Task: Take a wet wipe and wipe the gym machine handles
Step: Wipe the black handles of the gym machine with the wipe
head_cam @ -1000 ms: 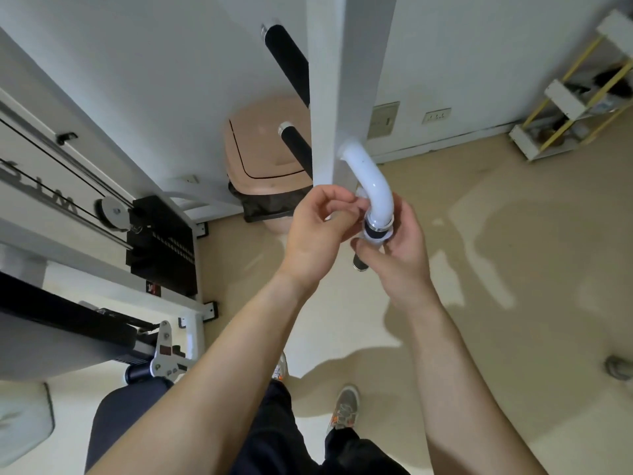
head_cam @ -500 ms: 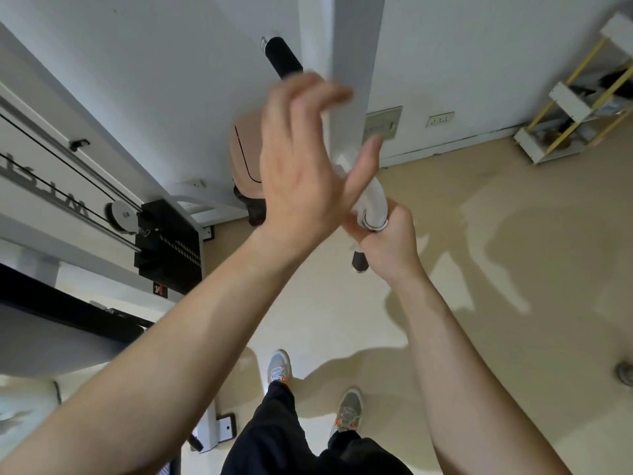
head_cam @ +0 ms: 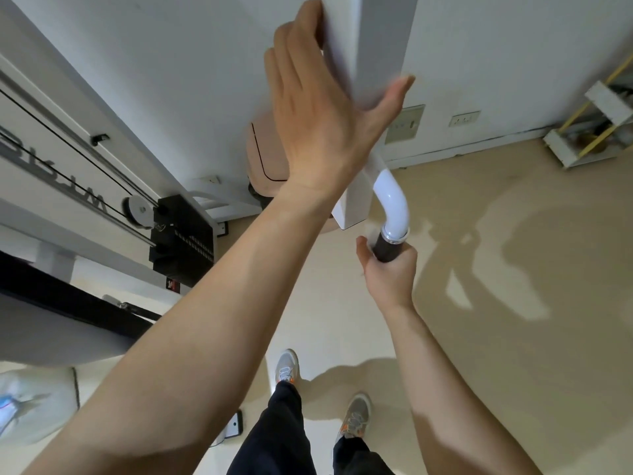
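A white square beam (head_cam: 373, 42) of the gym machine hangs overhead, with a curved white tube (head_cam: 392, 200) ending in a black handle grip (head_cam: 385, 250). My right hand (head_cam: 390, 272) grips that black handle from below, fingers curled round it. Whether a wipe is inside the fist I cannot tell. My left hand (head_cam: 318, 111) is raised against the beam, fingers straight along its left face and thumb spread across the front. No wet wipe is plainly visible.
A pink lidded bin (head_cam: 265, 156) stands by the wall behind my left hand. The weight stack (head_cam: 183, 234) with pulley and cables is at left, above a dark padded bench (head_cam: 58, 323). A white and yellow rack (head_cam: 592, 128) sits at far right. My shoes (head_cam: 287, 366) stand on beige floor.
My left hand left the handle and rose up to the white beam, fingers spreading open. My right hand slid down the black grip, exposing its top and the metal collar.
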`<action>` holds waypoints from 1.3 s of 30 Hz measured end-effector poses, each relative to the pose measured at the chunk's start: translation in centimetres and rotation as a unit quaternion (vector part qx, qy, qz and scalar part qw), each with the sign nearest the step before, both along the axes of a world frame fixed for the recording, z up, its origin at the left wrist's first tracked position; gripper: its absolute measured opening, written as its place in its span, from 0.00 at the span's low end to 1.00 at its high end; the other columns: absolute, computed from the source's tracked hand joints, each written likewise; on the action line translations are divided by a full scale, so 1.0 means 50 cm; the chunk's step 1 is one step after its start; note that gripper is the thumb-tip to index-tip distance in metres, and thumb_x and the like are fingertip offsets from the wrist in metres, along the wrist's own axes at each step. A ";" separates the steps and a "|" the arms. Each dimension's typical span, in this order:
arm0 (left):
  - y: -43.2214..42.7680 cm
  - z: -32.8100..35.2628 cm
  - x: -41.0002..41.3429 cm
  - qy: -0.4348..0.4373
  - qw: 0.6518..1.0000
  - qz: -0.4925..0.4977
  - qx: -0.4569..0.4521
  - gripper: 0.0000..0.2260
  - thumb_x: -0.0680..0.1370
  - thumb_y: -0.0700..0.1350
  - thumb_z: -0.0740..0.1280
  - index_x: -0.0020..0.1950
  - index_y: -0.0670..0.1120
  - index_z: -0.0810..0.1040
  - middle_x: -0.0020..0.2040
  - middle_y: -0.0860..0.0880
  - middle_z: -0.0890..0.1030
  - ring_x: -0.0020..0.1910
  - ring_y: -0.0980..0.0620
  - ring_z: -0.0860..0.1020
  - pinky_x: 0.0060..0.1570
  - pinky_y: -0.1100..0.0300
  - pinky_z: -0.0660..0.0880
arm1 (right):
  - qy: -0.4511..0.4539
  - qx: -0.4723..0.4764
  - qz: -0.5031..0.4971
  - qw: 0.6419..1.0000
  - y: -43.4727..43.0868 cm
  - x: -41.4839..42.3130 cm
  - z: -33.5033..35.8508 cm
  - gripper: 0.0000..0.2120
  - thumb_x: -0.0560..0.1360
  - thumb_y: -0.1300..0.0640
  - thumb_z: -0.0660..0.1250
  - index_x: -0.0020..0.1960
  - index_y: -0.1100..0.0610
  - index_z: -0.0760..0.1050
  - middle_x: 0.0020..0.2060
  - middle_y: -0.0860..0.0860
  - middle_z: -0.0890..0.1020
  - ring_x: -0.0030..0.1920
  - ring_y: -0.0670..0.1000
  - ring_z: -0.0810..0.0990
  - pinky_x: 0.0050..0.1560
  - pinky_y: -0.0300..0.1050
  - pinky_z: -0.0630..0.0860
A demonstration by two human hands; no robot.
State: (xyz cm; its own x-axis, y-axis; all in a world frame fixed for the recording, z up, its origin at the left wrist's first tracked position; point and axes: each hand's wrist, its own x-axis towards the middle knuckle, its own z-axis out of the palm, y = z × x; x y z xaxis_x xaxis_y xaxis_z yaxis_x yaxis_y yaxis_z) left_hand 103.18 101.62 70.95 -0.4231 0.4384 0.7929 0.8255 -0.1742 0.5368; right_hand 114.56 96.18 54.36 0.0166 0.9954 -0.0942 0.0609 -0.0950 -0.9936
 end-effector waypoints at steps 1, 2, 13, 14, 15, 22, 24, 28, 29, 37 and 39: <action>0.002 -0.001 -0.002 0.003 1.000 0.005 0.001 0.39 0.64 0.60 0.79 0.61 0.32 0.74 0.51 0.41 0.77 0.48 0.42 0.75 0.52 0.52 0.73 | 0.012 0.020 -0.007 1.000 0.005 -0.001 0.024 0.19 0.72 0.61 0.73 0.29 0.53 0.65 0.22 0.43 0.67 0.27 0.51 0.64 0.31 0.43 0.66; 0.005 -0.001 -0.004 0.006 1.000 0.009 0.004 0.39 0.64 0.60 0.79 0.61 0.32 0.74 0.51 0.41 0.77 0.48 0.42 0.75 0.52 0.53 0.73 | 0.025 0.047 -0.012 0.999 0.012 -0.003 0.048 0.20 0.71 0.60 0.72 0.29 0.54 0.63 0.23 0.44 0.65 0.27 0.53 0.62 0.29 0.43 0.64; 0.020 -0.013 0.000 -0.004 0.999 0.038 0.029 0.34 0.62 0.59 0.80 0.50 0.32 0.77 0.45 0.38 0.78 0.44 0.39 0.76 0.47 0.50 0.74 | -0.030 -0.027 0.006 0.999 0.013 0.016 -0.044 0.17 0.71 0.53 0.71 0.32 0.59 0.68 0.26 0.51 0.70 0.28 0.53 0.67 0.32 0.48 0.68; 0.021 -0.016 0.001 -0.004 0.998 0.044 0.034 0.34 0.62 0.59 0.80 0.50 0.32 0.77 0.45 0.38 0.78 0.43 0.38 0.77 0.47 0.49 0.74 | -0.028 -0.013 -0.003 1.000 0.015 0.015 -0.025 0.18 0.72 0.55 0.71 0.31 0.58 0.66 0.25 0.51 0.69 0.28 0.53 0.66 0.31 0.47 0.68; 0.022 -0.019 0.003 -0.005 0.998 0.047 0.037 0.34 0.62 0.59 0.80 0.50 0.31 0.77 0.45 0.38 0.79 0.43 0.38 0.77 0.46 0.48 0.74 | -0.016 0.009 -0.014 1.000 0.017 0.015 0.001 0.19 0.72 0.57 0.72 0.30 0.59 0.65 0.25 0.52 0.67 0.28 0.54 0.64 0.30 0.47 0.67; 0.027 -0.025 0.003 -0.008 0.998 0.041 0.040 0.34 0.61 0.59 0.79 0.51 0.31 0.77 0.46 0.38 0.78 0.44 0.38 0.76 0.48 0.49 0.74 | 0.018 0.059 -0.028 0.998 0.026 0.006 0.031 0.18 0.69 0.57 0.71 0.29 0.57 0.63 0.24 0.51 0.65 0.28 0.55 0.62 0.27 0.49 0.65; 0.028 -0.023 -0.003 -0.009 0.999 0.039 0.033 0.35 0.61 0.59 0.79 0.53 0.32 0.77 0.47 0.38 0.78 0.45 0.39 0.76 0.49 0.51 0.73 | -0.007 -0.005 -0.012 1.000 0.016 0.006 -0.015 0.17 0.69 0.55 0.71 0.31 0.61 0.66 0.25 0.52 0.68 0.28 0.53 0.65 0.30 0.49 0.66; 0.021 -0.021 -0.002 -0.015 0.999 0.025 0.028 0.36 0.62 0.58 0.79 0.56 0.31 0.77 0.47 0.39 0.77 0.45 0.40 0.76 0.48 0.49 0.74 | -0.017 -0.010 -0.007 1.000 0.003 0.002 -0.006 0.17 0.71 0.59 0.70 0.30 0.59 0.65 0.24 0.48 0.67 0.27 0.52 0.64 0.31 0.47 0.67; 0.018 -0.023 -0.003 -0.021 0.999 0.020 0.027 0.36 0.62 0.57 0.80 0.56 0.32 0.76 0.48 0.39 0.77 0.46 0.40 0.76 0.49 0.49 0.74 | -0.005 0.017 -0.016 1.000 0.002 0.000 0.020 0.18 0.71 0.59 0.71 0.29 0.59 0.64 0.23 0.48 0.66 0.27 0.53 0.63 0.29 0.47 0.65; 0.015 -0.021 -0.006 -0.032 0.999 0.009 0.018 0.36 0.62 0.57 0.80 0.57 0.32 0.76 0.49 0.40 0.77 0.46 0.41 0.75 0.50 0.49 0.74 | 0.000 -0.015 -0.017 1.000 0.003 -0.007 0.000 0.17 0.68 0.57 0.71 0.29 0.55 0.64 0.25 0.50 0.66 0.28 0.54 0.62 0.30 0.48 0.65; 0.015 -0.021 -0.002 -0.035 0.999 0.004 0.020 0.36 0.62 0.57 0.80 0.57 0.32 0.76 0.48 0.40 0.77 0.46 0.41 0.75 0.49 0.49 0.74 | -0.013 -0.046 0.001 0.999 -0.003 0.001 -0.014 0.17 0.69 0.59 0.71 0.29 0.55 0.64 0.25 0.50 0.67 0.28 0.52 0.63 0.31 0.49 0.65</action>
State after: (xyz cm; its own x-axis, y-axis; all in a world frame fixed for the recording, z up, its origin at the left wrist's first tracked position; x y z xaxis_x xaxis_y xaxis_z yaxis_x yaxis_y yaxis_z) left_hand 103.08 102.38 69.91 -0.4822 0.4033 0.7777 0.7875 -0.1896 0.5865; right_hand 114.64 96.04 53.66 0.0181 0.9825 -0.1854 0.0872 -0.1863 -0.9786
